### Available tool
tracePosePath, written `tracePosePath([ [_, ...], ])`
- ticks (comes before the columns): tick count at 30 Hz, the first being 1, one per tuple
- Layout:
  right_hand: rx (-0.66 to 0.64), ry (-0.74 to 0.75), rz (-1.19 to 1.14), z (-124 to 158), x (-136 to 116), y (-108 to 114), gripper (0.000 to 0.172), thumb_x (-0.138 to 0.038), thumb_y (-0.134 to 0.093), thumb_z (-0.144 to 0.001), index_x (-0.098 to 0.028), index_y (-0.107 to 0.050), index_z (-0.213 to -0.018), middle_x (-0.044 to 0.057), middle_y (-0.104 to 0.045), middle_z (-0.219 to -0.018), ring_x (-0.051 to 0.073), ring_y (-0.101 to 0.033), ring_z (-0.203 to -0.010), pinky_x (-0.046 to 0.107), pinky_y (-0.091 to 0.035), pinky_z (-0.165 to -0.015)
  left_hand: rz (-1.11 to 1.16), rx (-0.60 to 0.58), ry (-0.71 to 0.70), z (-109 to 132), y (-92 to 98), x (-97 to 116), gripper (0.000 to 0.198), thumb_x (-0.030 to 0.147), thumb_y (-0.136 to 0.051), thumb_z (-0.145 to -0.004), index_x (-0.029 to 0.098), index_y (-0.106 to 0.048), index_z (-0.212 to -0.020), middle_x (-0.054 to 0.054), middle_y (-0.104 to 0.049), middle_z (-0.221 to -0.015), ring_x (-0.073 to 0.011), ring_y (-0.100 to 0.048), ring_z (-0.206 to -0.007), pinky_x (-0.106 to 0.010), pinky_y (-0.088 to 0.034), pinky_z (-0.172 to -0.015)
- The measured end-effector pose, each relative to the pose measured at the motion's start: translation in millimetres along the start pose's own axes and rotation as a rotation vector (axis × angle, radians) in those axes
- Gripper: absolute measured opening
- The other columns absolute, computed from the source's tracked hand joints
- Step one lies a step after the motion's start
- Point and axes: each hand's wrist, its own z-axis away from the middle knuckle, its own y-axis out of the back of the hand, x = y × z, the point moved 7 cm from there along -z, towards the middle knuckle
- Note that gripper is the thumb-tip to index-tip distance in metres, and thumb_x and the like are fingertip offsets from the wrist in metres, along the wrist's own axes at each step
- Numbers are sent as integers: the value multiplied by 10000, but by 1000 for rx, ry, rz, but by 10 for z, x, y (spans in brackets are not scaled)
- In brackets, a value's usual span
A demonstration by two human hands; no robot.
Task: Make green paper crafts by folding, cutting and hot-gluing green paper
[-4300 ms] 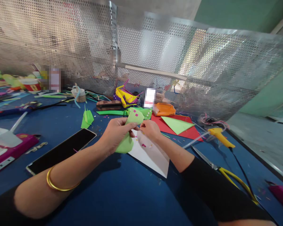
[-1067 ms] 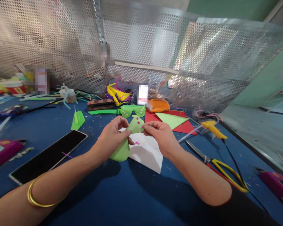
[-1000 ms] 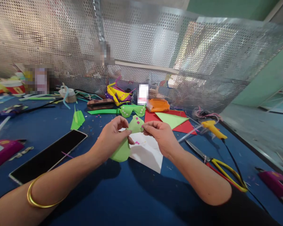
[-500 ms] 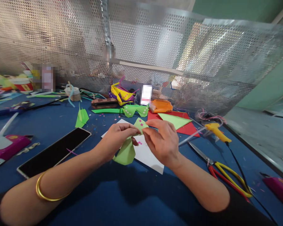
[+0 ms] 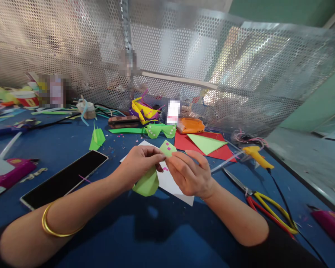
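Light green paper glasses [image 5: 147, 182] with pink squares on one lens are held up in front of me. My left hand [image 5: 141, 162] is closed, pinching them around the middle and hiding that part. At the edge of the upper, pink-dotted lens, my right hand [image 5: 188, 173] has its fingers pressed together on the paper. Whether a small piece sits under those fingertips is hidden. Beneath both hands lies a white sheet [image 5: 175, 188] with a few pink squares on it.
Finished-looking green glasses [image 5: 159, 131] lie beyond, near red paper [image 5: 184, 143] and a light green paper triangle [image 5: 208, 143]. Scissors [image 5: 249, 191] and a yellow glue gun [image 5: 258, 156] are to the right, its black cord trailing forward. A black phone [image 5: 65, 178] lies left.
My right hand has turned and lowered slightly, its fingers now flatter and covering more of the lens edge. My left hand keeps its hold, with the glasses shifting only a little.
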Motion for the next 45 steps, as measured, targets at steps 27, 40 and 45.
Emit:
tracePosePath([
  [27, -249, -866, -555, 114, 516, -248, 43, -234, -666, -834, -213, -634, -816, 92, -597, -1133, 255, -555, -1126, 500, -435, -957, -464, 88, -334, 125, -19, 244, 202, 340, -575, -864, 184, -680, -790, 19, -661, -628, -124, -599, -597, -222, -424, -592],
  [40, -238, -950, -637, 116, 545, -233, 74, -193, -616, -841, -203, -601, -769, 113, -585, -1235, 256, -487, -1245, 497, -380, -1028, -473, 102, -336, 129, -6, 248, 200, 349, -583, -852, 190, -688, -793, 15, -671, -626, -131, -596, -593, -227, -417, -577],
  [45, -273, -1338, -953, 348, 709, -387, 119, -262, -613, -823, -192, -624, -728, 78, -685, -1018, 224, -620, -999, 436, -457, -893, -409, 117, -314, 104, 27, 226, 214, 342, -573, -848, 182, -658, -735, -3, -677, -621, -148, -614, -611, -244, -439, -599],
])
